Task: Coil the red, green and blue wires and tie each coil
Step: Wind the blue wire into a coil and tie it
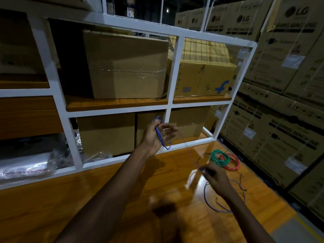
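Glossy wooden tabletop [70, 199] fronts white shelving [172, 71] stacked with boxes [126, 65]; both hands' grips hold blue wire [160, 135].

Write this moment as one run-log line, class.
left hand: holds blue wire loops | right hand: pinches its loose run | green coil on red coil | surface: wooden table

There is one view only, taken from the person's head, looking forward and down along both outstretched forearms. It sits close above the wooden table [73, 199], whose near edge falls below the frame. Straight ahead stands the white rack [172, 71] at the table's far edge; stacked cartons [287, 71] fill the right side. The wide lens bends straight lines toward the borders.
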A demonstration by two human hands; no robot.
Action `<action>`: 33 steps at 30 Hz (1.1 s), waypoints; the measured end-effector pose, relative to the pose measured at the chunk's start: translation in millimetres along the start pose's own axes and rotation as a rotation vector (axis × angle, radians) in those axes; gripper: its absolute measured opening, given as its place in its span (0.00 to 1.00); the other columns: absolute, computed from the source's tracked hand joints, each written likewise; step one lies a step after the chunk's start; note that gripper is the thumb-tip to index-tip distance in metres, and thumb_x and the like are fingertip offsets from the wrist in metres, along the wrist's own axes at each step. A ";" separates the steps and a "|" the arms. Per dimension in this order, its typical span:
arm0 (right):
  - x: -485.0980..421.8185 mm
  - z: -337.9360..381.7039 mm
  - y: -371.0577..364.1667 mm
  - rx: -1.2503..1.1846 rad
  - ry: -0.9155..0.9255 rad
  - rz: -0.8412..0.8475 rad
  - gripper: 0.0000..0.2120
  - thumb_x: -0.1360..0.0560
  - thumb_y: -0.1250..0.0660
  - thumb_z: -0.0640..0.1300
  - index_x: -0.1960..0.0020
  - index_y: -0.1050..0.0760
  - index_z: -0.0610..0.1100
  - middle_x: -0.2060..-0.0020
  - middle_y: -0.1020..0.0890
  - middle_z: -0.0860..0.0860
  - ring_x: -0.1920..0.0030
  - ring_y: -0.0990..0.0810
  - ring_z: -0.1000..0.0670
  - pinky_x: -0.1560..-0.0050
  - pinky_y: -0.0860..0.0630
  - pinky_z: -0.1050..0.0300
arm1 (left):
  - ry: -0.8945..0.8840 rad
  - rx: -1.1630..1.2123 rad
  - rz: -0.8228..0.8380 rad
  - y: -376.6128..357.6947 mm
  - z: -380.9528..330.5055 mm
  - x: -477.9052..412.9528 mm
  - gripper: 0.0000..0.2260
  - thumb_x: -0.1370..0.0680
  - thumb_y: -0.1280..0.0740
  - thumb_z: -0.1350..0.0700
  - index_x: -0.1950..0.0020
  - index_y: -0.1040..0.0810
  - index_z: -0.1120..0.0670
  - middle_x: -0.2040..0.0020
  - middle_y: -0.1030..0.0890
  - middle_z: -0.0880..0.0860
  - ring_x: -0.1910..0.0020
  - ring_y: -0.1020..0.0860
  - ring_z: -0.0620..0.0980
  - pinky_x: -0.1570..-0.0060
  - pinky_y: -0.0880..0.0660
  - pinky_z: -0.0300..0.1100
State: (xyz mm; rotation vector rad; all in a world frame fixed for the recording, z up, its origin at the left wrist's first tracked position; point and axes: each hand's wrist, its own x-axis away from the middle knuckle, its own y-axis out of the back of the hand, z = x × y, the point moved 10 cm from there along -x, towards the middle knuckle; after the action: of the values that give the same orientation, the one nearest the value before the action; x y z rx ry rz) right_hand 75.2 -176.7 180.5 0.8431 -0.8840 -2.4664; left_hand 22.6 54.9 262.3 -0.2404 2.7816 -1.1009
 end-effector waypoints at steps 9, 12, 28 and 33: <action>-17.1 116.3 42.0 -0.063 0.345 -0.220 0.12 0.33 0.31 0.31 0.59 0.16 0.46 0.64 0.25 0.50 0.64 0.26 0.53 0.67 0.32 0.61 | 0.205 -0.456 0.107 -4.1 50.8 4.1 0.20 0.15 0.53 0.48 0.28 0.47 0.59 0.45 0.18 0.61 0.50 0.18 0.65 0.66 0.19 0.52; -20.4 116.7 58.2 -0.086 0.266 -0.307 0.07 0.34 0.24 0.40 0.57 0.17 0.48 0.65 0.23 0.52 0.67 0.24 0.51 0.70 0.29 0.59 | 0.250 -0.469 0.116 -4.7 63.0 10.3 0.20 0.15 0.53 0.49 0.28 0.49 0.57 0.47 0.17 0.61 0.56 0.17 0.63 0.67 0.20 0.52; -55.7 41.3 54.9 -0.322 -0.437 -0.265 0.15 0.23 0.34 0.51 0.64 0.26 0.43 0.74 0.25 0.45 0.76 0.26 0.47 0.71 0.27 0.53 | 0.332 -0.641 0.187 -7.2 93.3 15.9 0.11 0.16 0.51 0.51 0.37 0.38 0.54 0.76 0.34 0.52 0.81 0.40 0.45 0.79 0.43 0.34; -68.0 0.1 36.0 -0.473 -0.661 -0.093 0.16 0.24 0.37 0.52 0.67 0.33 0.46 0.75 0.38 0.51 0.78 0.43 0.52 0.72 0.46 0.57 | 0.465 -0.464 0.307 -13.2 104.4 27.7 0.14 0.17 0.50 0.45 0.55 0.34 0.51 0.77 0.39 0.46 0.81 0.42 0.42 0.79 0.48 0.36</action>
State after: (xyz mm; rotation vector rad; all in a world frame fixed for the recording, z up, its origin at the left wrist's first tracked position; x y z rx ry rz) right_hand 131.2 -166.8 232.3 -0.1094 -0.3994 -2.9011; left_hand 16.5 -29.5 194.0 0.4434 3.2948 -0.4721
